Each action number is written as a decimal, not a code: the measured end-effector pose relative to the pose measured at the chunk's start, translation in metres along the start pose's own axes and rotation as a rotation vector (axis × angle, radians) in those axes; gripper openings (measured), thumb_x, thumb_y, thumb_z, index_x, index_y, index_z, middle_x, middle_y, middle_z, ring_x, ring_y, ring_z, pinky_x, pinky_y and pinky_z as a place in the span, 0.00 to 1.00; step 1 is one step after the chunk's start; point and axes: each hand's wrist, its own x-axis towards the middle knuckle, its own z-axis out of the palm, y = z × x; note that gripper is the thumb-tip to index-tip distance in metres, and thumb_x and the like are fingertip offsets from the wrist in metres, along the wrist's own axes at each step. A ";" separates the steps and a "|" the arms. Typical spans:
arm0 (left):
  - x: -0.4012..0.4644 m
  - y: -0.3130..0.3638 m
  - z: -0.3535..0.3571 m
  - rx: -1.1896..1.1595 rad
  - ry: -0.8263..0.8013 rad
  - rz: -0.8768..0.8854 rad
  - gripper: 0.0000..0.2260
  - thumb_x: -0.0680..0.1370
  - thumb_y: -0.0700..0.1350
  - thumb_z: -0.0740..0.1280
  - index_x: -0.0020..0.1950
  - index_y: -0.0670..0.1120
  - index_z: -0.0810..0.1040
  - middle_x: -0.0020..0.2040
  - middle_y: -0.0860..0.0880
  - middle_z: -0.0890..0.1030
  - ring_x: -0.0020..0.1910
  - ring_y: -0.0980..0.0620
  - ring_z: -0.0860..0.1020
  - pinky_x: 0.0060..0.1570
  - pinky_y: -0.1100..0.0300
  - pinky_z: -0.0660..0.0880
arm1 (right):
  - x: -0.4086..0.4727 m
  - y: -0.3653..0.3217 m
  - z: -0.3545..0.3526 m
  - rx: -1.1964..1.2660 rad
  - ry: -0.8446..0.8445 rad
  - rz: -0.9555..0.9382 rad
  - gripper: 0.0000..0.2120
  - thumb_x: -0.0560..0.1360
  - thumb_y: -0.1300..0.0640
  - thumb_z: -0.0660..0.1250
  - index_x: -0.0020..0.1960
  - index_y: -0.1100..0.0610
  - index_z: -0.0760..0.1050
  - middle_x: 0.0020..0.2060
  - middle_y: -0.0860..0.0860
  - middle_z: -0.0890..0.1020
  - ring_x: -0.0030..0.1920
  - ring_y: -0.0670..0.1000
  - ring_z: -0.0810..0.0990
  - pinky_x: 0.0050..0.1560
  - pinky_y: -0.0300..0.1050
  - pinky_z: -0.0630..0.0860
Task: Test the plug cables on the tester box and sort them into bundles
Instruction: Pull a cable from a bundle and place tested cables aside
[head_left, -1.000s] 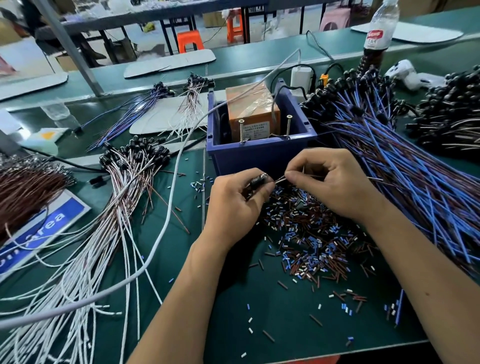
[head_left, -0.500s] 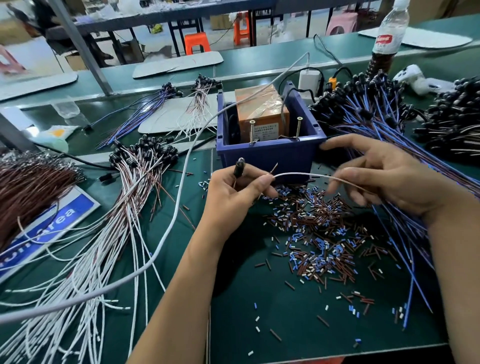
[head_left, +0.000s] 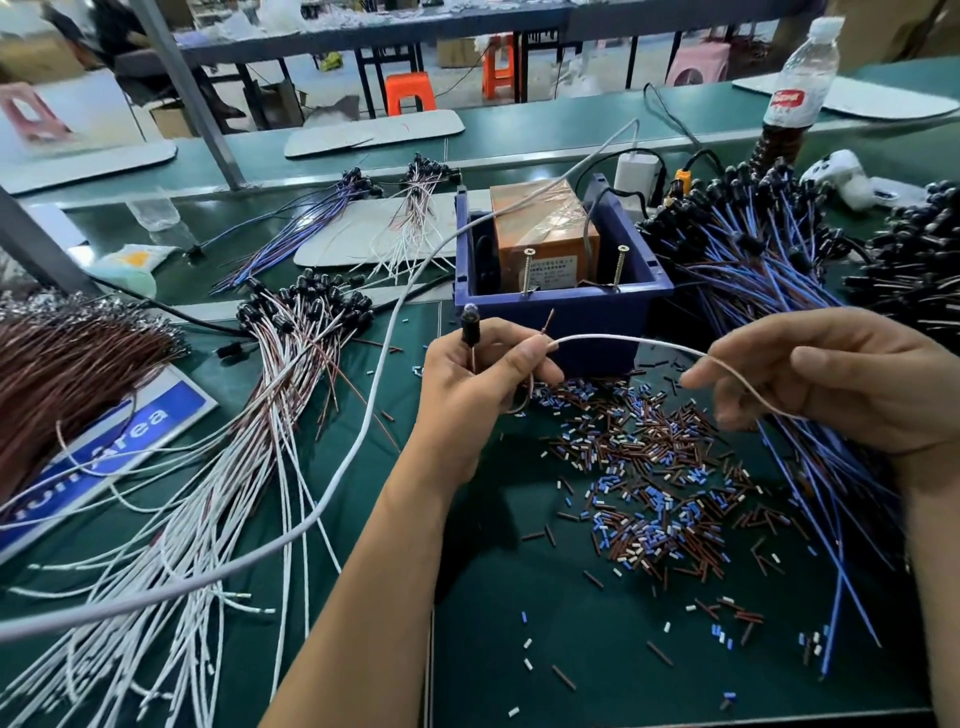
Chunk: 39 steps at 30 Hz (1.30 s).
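My left hand (head_left: 478, 379) grips one plug cable by its black plug (head_left: 470, 327), held upright in front of the tester box. The cable's white wire (head_left: 628, 343) arcs to the right and runs through the loosely curled fingers of my right hand (head_left: 841, 379). Its bare brown end sticks up by my left thumb. The tester box (head_left: 543, 234), orange-brown with two upright screws, sits in a blue bin (head_left: 563, 312). A bundle of white and brown plug cables (head_left: 291, 343) lies to the left. A heap of blue plug cables (head_left: 753, 270) lies to the right.
Cut insulation bits (head_left: 644, 467) litter the green mat below my hands. A thick grey cord (head_left: 363, 426) crosses the left side. Brown wires (head_left: 67, 374) lie far left, black plug cables (head_left: 914, 270) far right, a bottle (head_left: 797, 88) at the back. Two small bundles (head_left: 332, 218) rest behind.
My hands have moved apart. The left one raised the plug upright, and the right one slid rightward along the white wire, drawing it out.
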 end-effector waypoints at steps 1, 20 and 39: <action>0.000 0.002 -0.002 -0.042 0.001 -0.003 0.05 0.79 0.42 0.70 0.44 0.46 0.85 0.36 0.45 0.84 0.25 0.56 0.63 0.27 0.67 0.62 | 0.001 0.000 0.001 -0.028 -0.011 -0.008 0.22 0.82 0.54 0.68 0.69 0.67 0.75 0.62 0.72 0.79 0.55 0.66 0.83 0.58 0.57 0.81; -0.005 0.007 0.012 -0.372 -0.194 -0.156 0.09 0.82 0.42 0.63 0.46 0.48 0.82 0.34 0.51 0.74 0.28 0.57 0.56 0.24 0.68 0.55 | 0.045 0.012 0.050 0.334 -0.051 0.010 0.22 0.83 0.46 0.64 0.34 0.56 0.78 0.20 0.48 0.63 0.23 0.47 0.60 0.25 0.43 0.54; -0.004 -0.001 0.020 -0.242 -0.053 -0.209 0.07 0.77 0.43 0.71 0.39 0.47 0.82 0.28 0.54 0.67 0.27 0.57 0.58 0.24 0.67 0.57 | 0.057 0.027 0.075 0.148 -0.318 0.355 0.25 0.84 0.46 0.64 0.32 0.59 0.73 0.20 0.46 0.65 0.22 0.49 0.57 0.26 0.53 0.54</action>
